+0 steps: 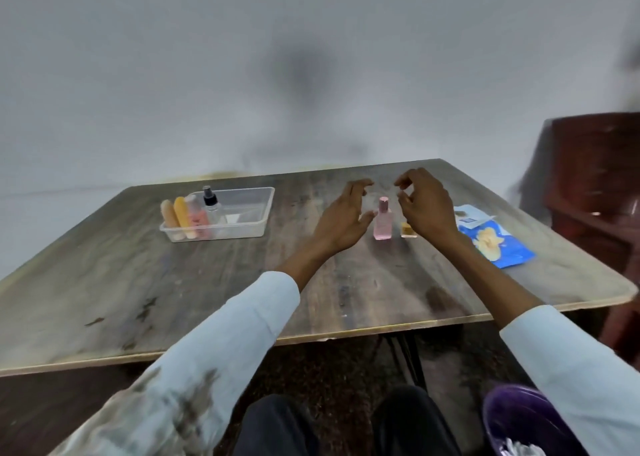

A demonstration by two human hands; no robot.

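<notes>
Knees [277, 428] in dark trousers sit lowest in view, with a purple tub [519, 417] at their 3 o'clock, off the desk. Desk [173, 282] is worn, dark wood grain. Pink bottle [382, 222] stands upright toward the far side, right of centre, cap on, between both hands. Left hand [343, 218] is at its 9 o'clock, fingers loosely bent and spread, gripping nothing; the thumb is just beside the bottle's shoulder, contact not clear. Right hand [424, 206] is at its 3 o'clock, fingers hooked and parted, also empty, hovering over a small amber bottle [408, 230] that stands just beside the pink one. Judgement: the pink bottle looks small, rigid and smooth-walled, glass or hard plastic, filled with liquid. It is likely light, but narrow-based and easy to tip, with slick sides, and perhaps breakable if dropped. Best hold looks to be thumb and two fingers round the body below the shoulder, not the cap, which may pull off. Amber neighbour is close enough to be knocked on an approach from 3 o'clock. Clear tray [239, 231] sits well apart at 9 o'clock, holding a spray bottle [211, 206] and several tubes at its left end. Blue packet [502, 248] lies flat at 3 o'clock, near the desk's right edge.
</notes>
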